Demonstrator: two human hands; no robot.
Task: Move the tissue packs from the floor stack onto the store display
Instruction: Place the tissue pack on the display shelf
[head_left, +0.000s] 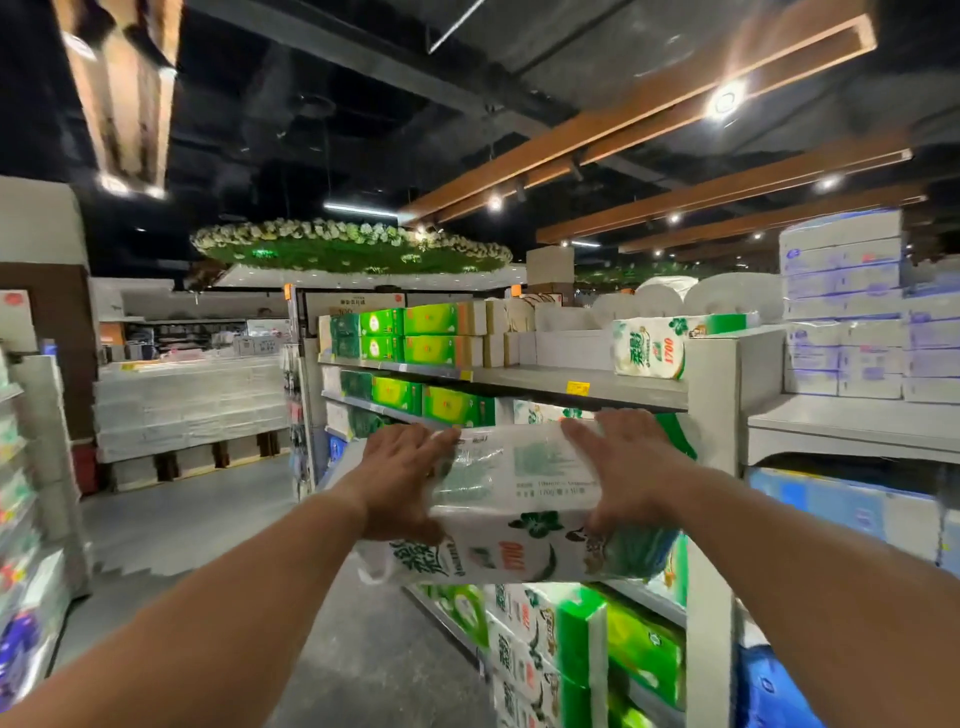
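I hold a large white tissue pack (519, 499) with green flower print and red lettering in front of me at chest height. My left hand (400, 478) grips its left end and my right hand (623, 467) lies over its right end. The pack hangs in front of the grey shelf unit (711, 395), level with the second shelf. One matching tissue pack (654, 348) stands on the top shelf (545, 379) at the right. The floor stack is out of view.
Green and white tissue boxes (415, 332) fill the left of the upper shelves. More green packs (587, 639) sit on the lower shelves. Blue-white packs (852, 306) are piled on a display at right. A grey aisle floor (218, 514) runs left, past a wrapped pallet (192, 405).
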